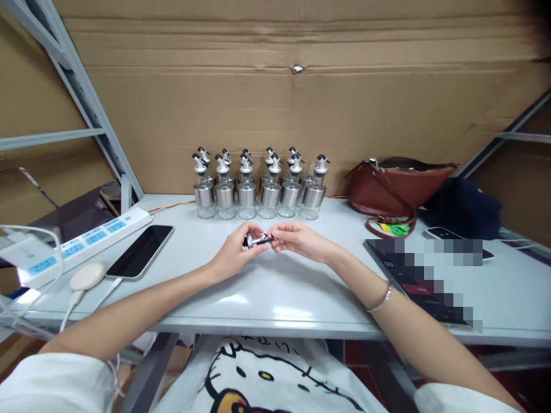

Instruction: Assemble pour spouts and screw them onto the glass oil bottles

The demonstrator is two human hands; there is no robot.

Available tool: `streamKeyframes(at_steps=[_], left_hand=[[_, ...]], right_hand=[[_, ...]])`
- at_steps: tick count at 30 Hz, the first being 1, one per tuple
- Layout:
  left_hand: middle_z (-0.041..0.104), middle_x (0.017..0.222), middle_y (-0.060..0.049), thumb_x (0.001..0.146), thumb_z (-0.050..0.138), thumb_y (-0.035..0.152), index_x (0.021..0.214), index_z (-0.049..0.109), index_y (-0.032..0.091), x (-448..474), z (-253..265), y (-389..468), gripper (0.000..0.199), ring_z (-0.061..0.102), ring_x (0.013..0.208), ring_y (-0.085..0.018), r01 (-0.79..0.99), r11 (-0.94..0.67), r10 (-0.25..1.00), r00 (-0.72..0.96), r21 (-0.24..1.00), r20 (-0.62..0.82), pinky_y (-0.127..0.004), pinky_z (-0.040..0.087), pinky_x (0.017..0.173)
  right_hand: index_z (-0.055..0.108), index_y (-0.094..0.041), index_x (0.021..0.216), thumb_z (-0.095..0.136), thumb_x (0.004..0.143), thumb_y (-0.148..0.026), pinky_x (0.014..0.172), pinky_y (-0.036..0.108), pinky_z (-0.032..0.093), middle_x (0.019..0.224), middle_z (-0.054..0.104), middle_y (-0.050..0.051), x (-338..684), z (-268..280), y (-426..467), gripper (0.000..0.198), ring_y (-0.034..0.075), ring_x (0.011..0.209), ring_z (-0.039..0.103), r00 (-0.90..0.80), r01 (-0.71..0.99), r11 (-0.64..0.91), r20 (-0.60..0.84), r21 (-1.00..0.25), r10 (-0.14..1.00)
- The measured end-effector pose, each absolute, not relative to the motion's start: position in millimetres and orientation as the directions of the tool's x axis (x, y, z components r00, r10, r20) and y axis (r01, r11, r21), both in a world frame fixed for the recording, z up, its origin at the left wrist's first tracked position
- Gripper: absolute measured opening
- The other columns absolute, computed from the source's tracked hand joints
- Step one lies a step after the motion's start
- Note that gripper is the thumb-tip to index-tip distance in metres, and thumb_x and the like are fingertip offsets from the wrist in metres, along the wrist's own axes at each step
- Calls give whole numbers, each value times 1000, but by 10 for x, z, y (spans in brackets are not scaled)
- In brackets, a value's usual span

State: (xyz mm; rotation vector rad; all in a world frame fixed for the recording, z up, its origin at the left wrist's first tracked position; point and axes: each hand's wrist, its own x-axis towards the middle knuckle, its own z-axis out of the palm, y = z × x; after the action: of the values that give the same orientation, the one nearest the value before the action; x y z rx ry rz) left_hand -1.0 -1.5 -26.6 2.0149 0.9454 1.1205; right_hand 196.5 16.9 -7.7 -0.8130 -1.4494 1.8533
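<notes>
Over the middle of the table, my left hand (241, 246) is wrapped round a silver-and-black bottle pour spout (255, 241) lying sideways. My right hand (295, 238) pinches the narrow black end of the same spout, its thumb and fingers closed. Part of the spout is hidden by my fingers. Just beyond my hands, glass oil bottles (270, 198) with steel bands stand upright in two rows. Nearly all carry similar spouts with black flip levers; a back-row bottle (310, 169) at the right shows a bare glass neck.
At left lie a white power strip (97, 238), a phone (141, 252) and a round cream charger (88, 277) with cables. To the right are a brown handbag (396, 183), a dark cap (465, 203), another phone (447, 234) and a partly blurred dark flat item (408, 275). Cardboard (215, 103) backs the table.
</notes>
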Motion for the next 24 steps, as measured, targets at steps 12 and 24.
streamKeyframes(at_steps=[12, 24], left_hand=[[56, 90, -2, 81, 64, 29, 93, 53, 19, -23, -295, -2, 19, 54, 86, -17, 310, -564, 811, 383, 765, 442, -28, 43, 79], [55, 89, -2, 80, 63, 29, 92, 53, 19, -18, -290, -5, 19, 54, 86, -17, 313, -578, 800, 401, 754, 446, -28, 42, 80]], right_hand=[[69, -11, 76, 79, 68, -30, 65, 22, 48, 67, 64, 1, 1962, -74, 171, 23, 7, 62, 57, -574, -69, -261, -176, -963, 800], [69, -10, 78, 80, 68, -30, 64, 20, 48, 67, 64, 1, 1989, -113, 198, 24, 7, 62, 58, -592, -63, -291, -198, -955, 781]])
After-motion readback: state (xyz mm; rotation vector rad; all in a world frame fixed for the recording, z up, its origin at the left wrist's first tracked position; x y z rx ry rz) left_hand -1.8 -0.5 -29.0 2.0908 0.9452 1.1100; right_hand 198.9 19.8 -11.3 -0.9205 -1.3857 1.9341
